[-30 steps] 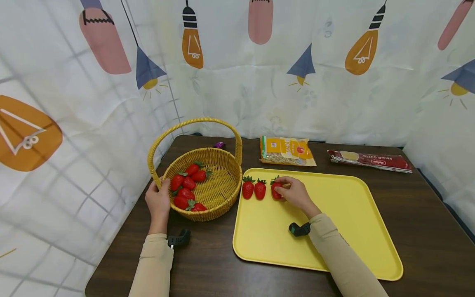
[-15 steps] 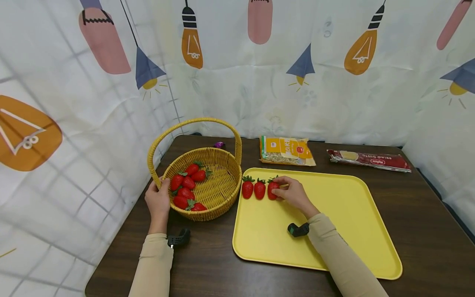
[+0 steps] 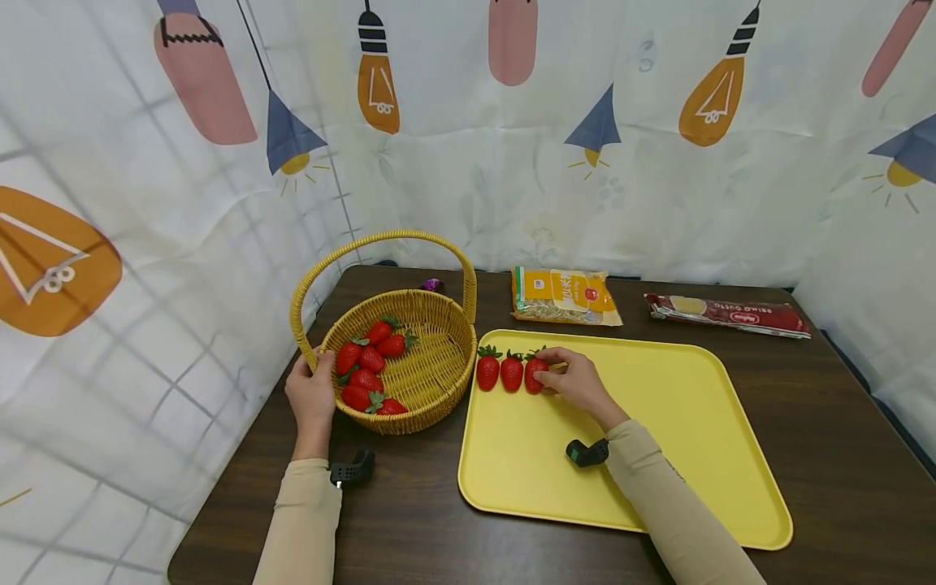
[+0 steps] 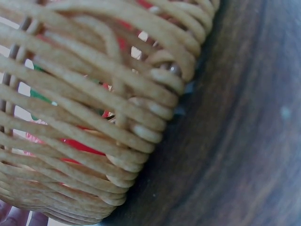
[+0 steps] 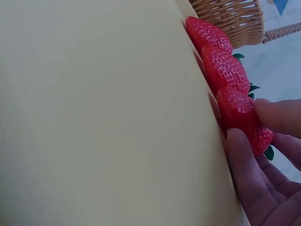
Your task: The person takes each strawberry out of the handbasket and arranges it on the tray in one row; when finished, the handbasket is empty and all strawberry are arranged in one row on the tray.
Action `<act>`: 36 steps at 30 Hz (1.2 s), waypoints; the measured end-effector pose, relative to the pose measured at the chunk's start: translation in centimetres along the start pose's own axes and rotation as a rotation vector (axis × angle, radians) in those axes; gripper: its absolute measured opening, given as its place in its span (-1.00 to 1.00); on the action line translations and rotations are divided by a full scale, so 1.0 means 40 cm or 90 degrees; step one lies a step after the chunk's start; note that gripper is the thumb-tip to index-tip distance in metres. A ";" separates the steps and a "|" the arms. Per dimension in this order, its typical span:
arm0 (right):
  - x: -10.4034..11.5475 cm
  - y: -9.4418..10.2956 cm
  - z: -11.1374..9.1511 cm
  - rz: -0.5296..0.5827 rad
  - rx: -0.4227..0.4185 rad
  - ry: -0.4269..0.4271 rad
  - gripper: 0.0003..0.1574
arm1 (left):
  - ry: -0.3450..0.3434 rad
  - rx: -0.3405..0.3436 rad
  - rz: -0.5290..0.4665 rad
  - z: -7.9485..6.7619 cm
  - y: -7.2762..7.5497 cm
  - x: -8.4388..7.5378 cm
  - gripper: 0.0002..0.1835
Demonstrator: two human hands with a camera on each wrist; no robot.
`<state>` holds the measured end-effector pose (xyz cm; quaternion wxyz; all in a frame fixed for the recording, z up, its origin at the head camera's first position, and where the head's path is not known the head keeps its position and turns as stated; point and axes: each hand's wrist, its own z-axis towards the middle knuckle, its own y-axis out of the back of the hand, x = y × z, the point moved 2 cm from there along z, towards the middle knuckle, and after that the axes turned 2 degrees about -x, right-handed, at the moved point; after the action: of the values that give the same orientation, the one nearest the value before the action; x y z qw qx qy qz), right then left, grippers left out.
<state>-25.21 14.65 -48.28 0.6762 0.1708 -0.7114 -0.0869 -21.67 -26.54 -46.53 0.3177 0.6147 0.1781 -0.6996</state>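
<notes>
My left hand (image 3: 311,395) grips the yellow wicker basket (image 3: 439,414) at its left rim, by the foot of the handle. Several red strawberries (image 3: 371,360) with green leaves lie inside, toward the left. In the left wrist view the woven wall (image 4: 94,94) fills much of the picture, with a bit of the fingers at the lower left. On the yellow tray (image 3: 629,487), my right hand (image 3: 581,382) pinches a strawberry (image 3: 535,378) between thumb and fingers. Beside it, in a row with leaves pointing away, lie a middle strawberry (image 3: 512,374) and a left strawberry (image 3: 487,372).
Behind the tray lies a yellow food packet (image 3: 566,297). A long red packet (image 3: 727,315) is at the back right of the dark table (image 3: 409,520). Past the basket sits a small purple thing (image 3: 433,285). A printed curtain (image 3: 468,179) hangs along the back and left.
My right hand has slid the pinched strawberry left, narrowing the gap to the middle one until they are side by side. The left hand and basket have stayed put.
</notes>
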 end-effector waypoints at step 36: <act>0.002 0.035 -0.002 0.015 -0.105 0.034 -0.66 | -0.006 0.001 0.004 0.003 0.001 0.001 -0.60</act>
<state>-25.30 15.94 -47.69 0.7074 0.1088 -0.6857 -0.1326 -21.73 -26.63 -46.54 0.3201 0.6124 0.1740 -0.7017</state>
